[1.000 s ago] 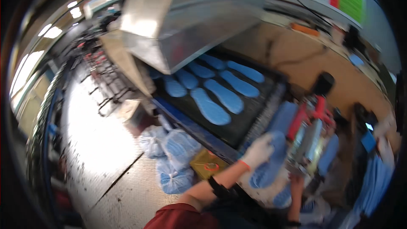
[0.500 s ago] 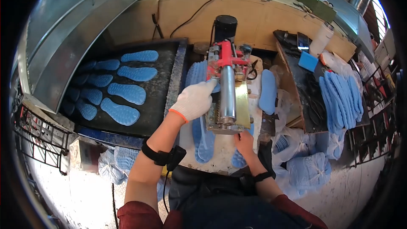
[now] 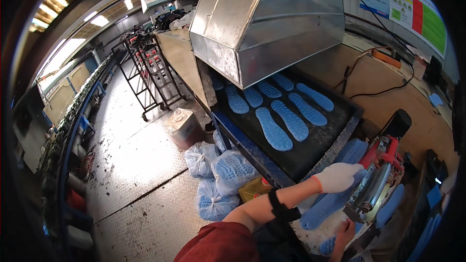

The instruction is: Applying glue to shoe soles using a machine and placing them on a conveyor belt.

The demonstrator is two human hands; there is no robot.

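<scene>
My left hand (image 3: 337, 178), in a white knit glove with an orange cuff, reaches to the left side of a small red machine (image 3: 390, 153) with a shiny metal roller (image 3: 377, 187). Its fingers are closed on the edge of a blue insole (image 3: 359, 175) that lies partly under the machine. My bare right hand (image 3: 345, 233) is low at the machine's near end, its fingers closed. What they hold, if anything, is hidden. More blue insoles (image 3: 318, 216) lie beside and below the machine, one of them (image 3: 328, 246) left of my right hand.
Left of the machine, blue insoles (image 3: 274, 128) lie in rows on a black conveyor belt (image 3: 318, 153) under a sheet-metal hood (image 3: 286, 29). Bagged insoles (image 3: 233, 170) and a square can (image 3: 183, 128) stand on the floor. Black rack carts (image 3: 150, 75) are further back. An insole (image 3: 390, 206) lies right of the machine.
The view has swung left, so the machine and both hands now appear at the lower right. The left hand stays at the machine's side and the right at its near end.
</scene>
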